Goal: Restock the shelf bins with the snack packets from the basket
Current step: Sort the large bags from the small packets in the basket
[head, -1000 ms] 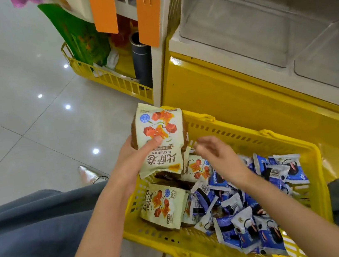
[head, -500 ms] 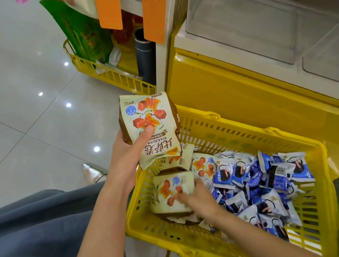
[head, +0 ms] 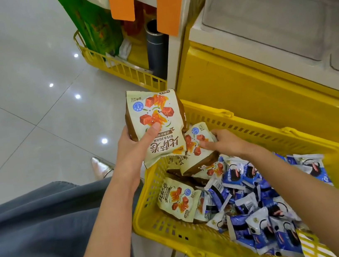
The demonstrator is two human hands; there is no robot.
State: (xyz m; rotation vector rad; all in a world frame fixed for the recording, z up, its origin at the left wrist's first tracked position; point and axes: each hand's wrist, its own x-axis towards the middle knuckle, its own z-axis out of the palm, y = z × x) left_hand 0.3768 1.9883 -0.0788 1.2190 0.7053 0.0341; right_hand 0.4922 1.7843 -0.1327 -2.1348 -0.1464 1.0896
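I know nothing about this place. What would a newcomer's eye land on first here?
The bright yellow plastic basket fills the lower right, heaped with small blue-and-white packets. Above its left corner, the left hand grips a cream-and-brown snack packet printed with red cubes, while the right hand holds a second matching packet beside it. Clear plastic shelf bins sit at upper right.
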